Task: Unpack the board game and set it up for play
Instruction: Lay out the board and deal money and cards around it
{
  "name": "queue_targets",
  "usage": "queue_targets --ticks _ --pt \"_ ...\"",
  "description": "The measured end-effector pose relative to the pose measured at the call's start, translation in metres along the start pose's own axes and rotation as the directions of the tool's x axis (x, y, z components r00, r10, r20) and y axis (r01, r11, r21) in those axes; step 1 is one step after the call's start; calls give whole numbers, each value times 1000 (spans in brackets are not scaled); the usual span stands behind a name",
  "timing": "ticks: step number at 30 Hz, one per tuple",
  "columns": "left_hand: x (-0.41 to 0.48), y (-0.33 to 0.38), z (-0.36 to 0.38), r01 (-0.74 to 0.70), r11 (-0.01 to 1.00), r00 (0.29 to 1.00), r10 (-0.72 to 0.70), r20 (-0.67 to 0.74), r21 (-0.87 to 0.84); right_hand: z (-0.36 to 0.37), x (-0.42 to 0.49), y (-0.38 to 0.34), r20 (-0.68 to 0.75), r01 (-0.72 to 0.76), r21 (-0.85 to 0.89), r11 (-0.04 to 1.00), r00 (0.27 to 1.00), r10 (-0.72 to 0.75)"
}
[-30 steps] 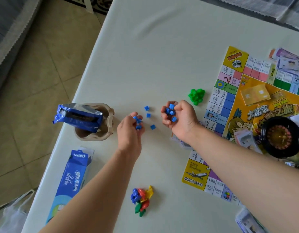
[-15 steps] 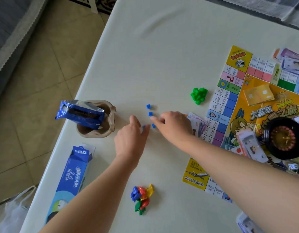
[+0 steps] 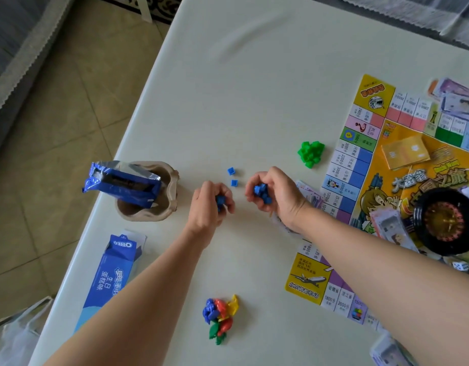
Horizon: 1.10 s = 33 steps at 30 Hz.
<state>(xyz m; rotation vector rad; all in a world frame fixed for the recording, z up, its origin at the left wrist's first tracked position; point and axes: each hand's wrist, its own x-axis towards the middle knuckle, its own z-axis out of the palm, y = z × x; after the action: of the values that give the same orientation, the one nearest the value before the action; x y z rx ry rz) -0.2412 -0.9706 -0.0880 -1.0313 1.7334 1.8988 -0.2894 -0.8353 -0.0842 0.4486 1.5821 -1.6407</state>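
1. Houses [image 3: 230, 171], two small blue ones, lie loose on the table [image 3: 254, 75], just beyond the gap between the hands.
2. Left hand [image 3: 211, 207] curls round more blue houses; right hand [image 3: 273, 191] clutches a bigger cluster.
3. Open tabletop runs on beyond them; green houses [image 3: 310, 154] and game board [image 3: 365, 159] lie right, the table's edge well left.

Beige tiled floor [image 3: 69, 114], white table [image 3: 254, 75] — grey upholstery [image 3: 6, 43] at left
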Motion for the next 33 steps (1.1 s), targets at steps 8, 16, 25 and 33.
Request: queue_targets --ticks 8,16,25,33 --pt "29 14 13 -38 216 948 317 -33 976 -10 6 -2 -234 17 -94 995 972 -39" --pt "24 3 -1 -149 241 922 384 47 959 14 39 -21 -216 -69 -873 483 943 -254" --pt "8 -4 -2 -58 887 983 131 -129 458 34 46 -26 -79 12 -919 395 974 -211" --pt "-19 16 36 170 952 974 -124 189 -255 -29 -19 -25 112 -84 430 899 993 40"
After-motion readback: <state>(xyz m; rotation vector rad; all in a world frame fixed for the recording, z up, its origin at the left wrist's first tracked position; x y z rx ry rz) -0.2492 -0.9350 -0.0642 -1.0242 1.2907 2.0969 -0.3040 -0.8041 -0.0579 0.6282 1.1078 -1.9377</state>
